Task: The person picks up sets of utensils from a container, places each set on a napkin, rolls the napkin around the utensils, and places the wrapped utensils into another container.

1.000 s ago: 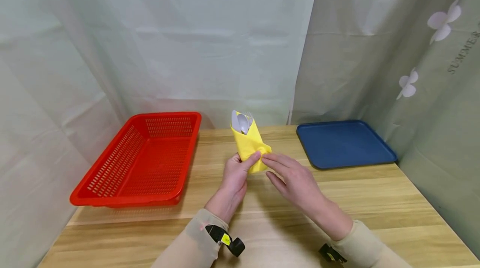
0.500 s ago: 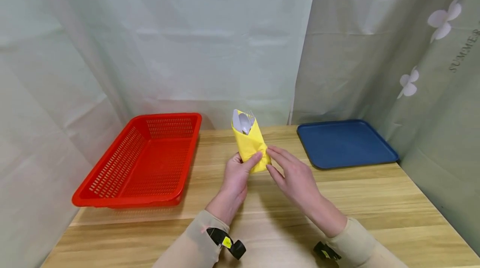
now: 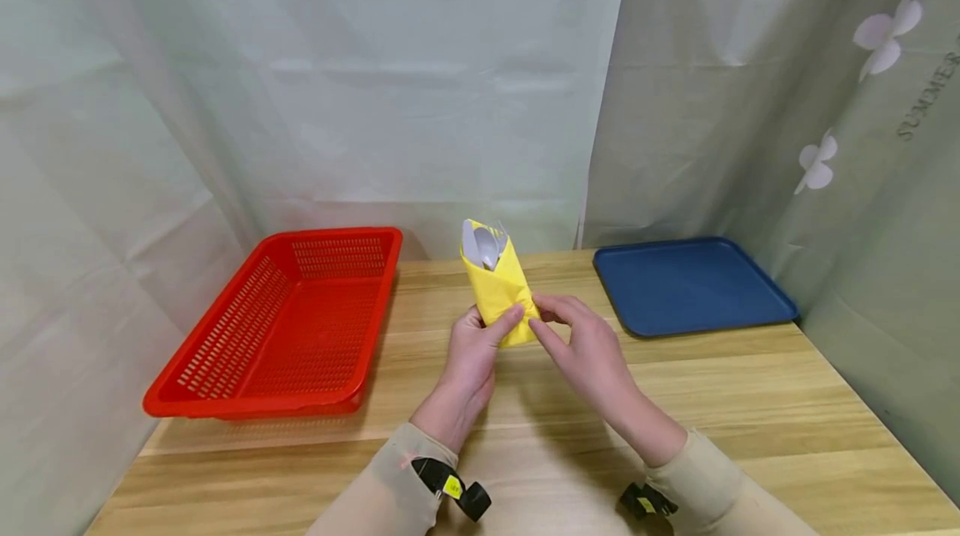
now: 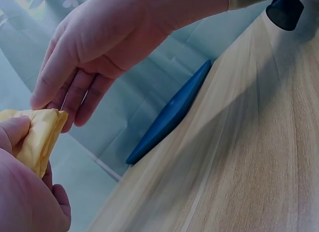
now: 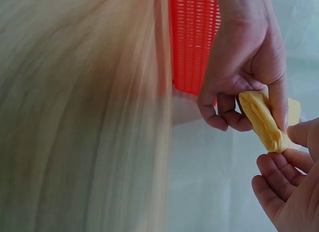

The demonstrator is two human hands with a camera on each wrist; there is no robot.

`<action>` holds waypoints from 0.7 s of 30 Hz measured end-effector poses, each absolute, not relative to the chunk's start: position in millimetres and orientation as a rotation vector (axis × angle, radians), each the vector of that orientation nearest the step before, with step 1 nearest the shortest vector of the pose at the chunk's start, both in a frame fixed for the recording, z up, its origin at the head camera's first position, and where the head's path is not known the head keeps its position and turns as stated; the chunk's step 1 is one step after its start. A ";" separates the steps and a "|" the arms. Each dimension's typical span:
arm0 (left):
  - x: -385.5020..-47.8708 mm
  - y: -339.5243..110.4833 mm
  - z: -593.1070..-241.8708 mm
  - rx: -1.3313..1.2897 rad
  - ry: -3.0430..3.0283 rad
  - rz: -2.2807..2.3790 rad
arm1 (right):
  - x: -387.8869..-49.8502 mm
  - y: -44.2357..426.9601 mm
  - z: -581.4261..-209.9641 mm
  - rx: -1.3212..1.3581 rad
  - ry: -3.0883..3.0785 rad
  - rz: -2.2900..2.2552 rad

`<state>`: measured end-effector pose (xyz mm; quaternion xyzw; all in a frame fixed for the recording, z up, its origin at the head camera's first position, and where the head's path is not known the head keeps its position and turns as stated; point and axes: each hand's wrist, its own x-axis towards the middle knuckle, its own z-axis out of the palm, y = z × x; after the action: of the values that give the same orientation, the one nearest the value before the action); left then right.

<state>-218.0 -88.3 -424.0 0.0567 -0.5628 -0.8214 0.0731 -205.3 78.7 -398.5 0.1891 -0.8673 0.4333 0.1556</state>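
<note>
A yellow napkin (image 3: 495, 284) is folded into a slim pouch and held up over the table. Out of its upper end stick a pale knife (image 3: 471, 241), a spoon (image 3: 487, 246) and a fork (image 3: 502, 237). My left hand (image 3: 469, 351) grips the lower part of the pouch, thumb across the front and fingers behind. At the pouch's right edge, my right hand (image 3: 588, 348) pinches the napkin between thumb and fingertips. The right wrist view shows the bottom end of the napkin (image 5: 264, 122) as thick folded layers between both hands. The cutlery handles are hidden inside.
On the left of the wooden table (image 3: 750, 419) stands a red perforated basket (image 3: 352, 394). A flat blue tray (image 3: 693, 286) lies at the back right. Pale curtains (image 3: 420, 86) hang behind and along both sides. Each wrist carries a black camera strap.
My right hand has moved slightly left, its fingers and thumb closing on the napkin's right edge. The loose flap there now lies flatter. My left hand keeps its hold almost in place.
</note>
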 end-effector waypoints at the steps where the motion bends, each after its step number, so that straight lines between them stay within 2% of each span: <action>1: -218.1 -88.2 -424.0 0.162 -1.684 -2.469 | -206.6 78.7 -397.8 0.519 -2.484 1.299; 13: -216.0 -86.2 -424.4 0.097 -1.743 -2.480 | -222.3 85.8 -395.0 0.273 -2.482 1.807; 21: -216.3 -87.9 -426.8 0.081 -1.823 -2.483 | -219.7 87.7 -394.4 0.292 -2.426 1.851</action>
<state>-216.3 -87.9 -426.8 0.0264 -0.5912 -0.8055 0.0302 -219.7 87.7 -394.4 0.0953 -0.7909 0.6032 0.0380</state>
